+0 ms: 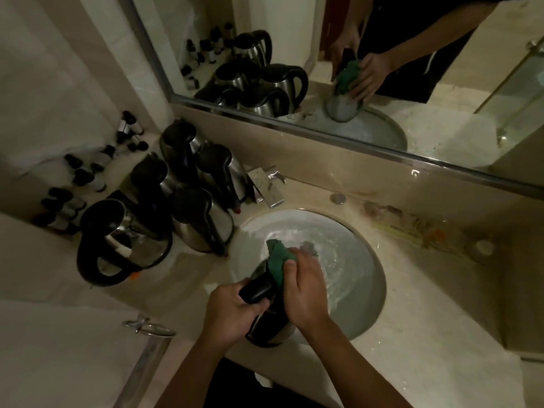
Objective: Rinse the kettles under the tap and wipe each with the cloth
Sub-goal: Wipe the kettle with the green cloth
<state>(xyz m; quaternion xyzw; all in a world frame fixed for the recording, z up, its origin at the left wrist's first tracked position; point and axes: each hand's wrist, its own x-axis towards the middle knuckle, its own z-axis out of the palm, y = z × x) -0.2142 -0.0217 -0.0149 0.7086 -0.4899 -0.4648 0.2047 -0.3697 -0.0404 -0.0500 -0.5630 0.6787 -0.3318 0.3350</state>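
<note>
A pale, glossy stone counter (426,334) was seen w/ a round sink (365,254) sunk into it; the basin was wet and streaked. Behind the sink a framed mirror (382,83) ran along the wall, w/ a low stone splashback below it. A square chrome tap (269,187) stood at the sink's back-left rim. Left of the sink, 5 more kettles (164,201) were clustered on the counter: shiny steel bodies, black plastic lids and loop handles, some touching. Further left of the sink, small bottles (88,172) w/ black caps were lined up by the wall. A chrome ring (150,326) was fixed near the counter's front-left edge.

A steel kettle (266,328) was held tilted over the sink's front rim, spout away from the person. Its black handle was gripped by the left hand (232,310), fingers curled fully round it. A crumpled green cloth (276,260) was pressed against the kettle's top by the right hand (306,287), fingers bent over the cloth, thumb tucked at its side.
</note>
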